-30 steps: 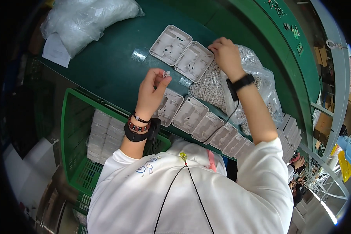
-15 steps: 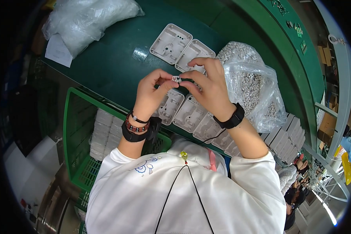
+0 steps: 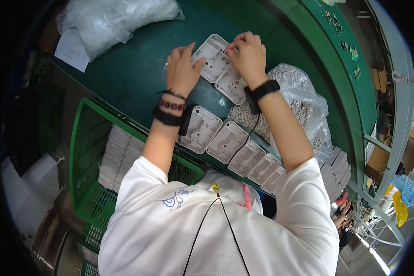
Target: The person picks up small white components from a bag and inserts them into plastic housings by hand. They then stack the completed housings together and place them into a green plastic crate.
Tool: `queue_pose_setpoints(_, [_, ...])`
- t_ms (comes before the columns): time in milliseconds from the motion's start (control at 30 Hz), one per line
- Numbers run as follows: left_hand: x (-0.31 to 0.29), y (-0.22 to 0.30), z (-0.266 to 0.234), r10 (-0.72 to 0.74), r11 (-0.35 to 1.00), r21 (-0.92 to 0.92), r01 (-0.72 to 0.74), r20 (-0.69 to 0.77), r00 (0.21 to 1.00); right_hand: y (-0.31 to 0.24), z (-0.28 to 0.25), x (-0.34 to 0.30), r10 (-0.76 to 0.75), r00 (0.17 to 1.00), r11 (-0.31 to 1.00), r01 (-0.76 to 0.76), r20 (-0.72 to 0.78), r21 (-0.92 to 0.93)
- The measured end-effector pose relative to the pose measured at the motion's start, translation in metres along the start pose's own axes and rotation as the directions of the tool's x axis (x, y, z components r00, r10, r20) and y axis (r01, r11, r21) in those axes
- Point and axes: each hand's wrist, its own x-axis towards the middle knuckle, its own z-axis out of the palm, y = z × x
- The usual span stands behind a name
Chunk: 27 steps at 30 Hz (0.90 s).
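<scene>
Two white plastic housing shells lie open side by side at the far part of the table, a far shell (image 3: 211,66) and a nearer shell (image 3: 232,87). By the left edge of the far shell is my left hand (image 3: 183,71), open, its fingers apart and nothing visible in them. My right hand (image 3: 249,57) reaches over the far shell's right edge, thumb and fingertips pinched together. Whatever they grip is too small or hidden to make out. Closer to me, a row of similar white shells (image 3: 201,131) runs along the table's near edge.
A clear bag of small white parts (image 3: 303,108) stands open to the right, some parts spilling near my right wrist. A big plastic bag (image 3: 119,23) and a paper sheet (image 3: 72,50) lie far left. A green crate (image 3: 78,152) holds wrapped stacks. Grey cases (image 3: 336,172) stand right.
Both hands have moved away from my body to the far shells and come apart. The small white piece they held together is no longer visible, and my left hand has opened.
</scene>
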Motion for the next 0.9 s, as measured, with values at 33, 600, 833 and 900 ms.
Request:
queue_pose_setpoints(33, [0.003, -0.005, 0.01, -0.053, 0.999, 0.012, 0.052, 0.064, 0.997, 0.009, 0.014, 0.006, 0.017, 0.999, 0.998, -0.015, 0.037, -0.06])
queue_pose_setpoints(600, [0.002, -0.027, 0.04, -0.27, 0.961, 0.023, 0.274, 0.28, 0.921, 0.038, 0.062, 0.015, -0.184, 0.94, 0.925, 0.264, 0.286, -0.274])
queue_pose_setpoints(833, [0.005, -0.023, 0.037, -0.306, 0.951, 0.138, 0.277, 0.29, 0.907, 0.033, 0.065, 0.012, -0.066, 0.919, 0.894, 0.227, 0.388, -0.386])
queue_pose_setpoints(900, [0.006, -0.024, 0.037, -0.3, 0.951, 0.17, 0.259, 0.301, 0.905, 0.034, 0.061, 0.011, -0.021, 0.908, 0.898, 0.201, 0.417, -0.391])
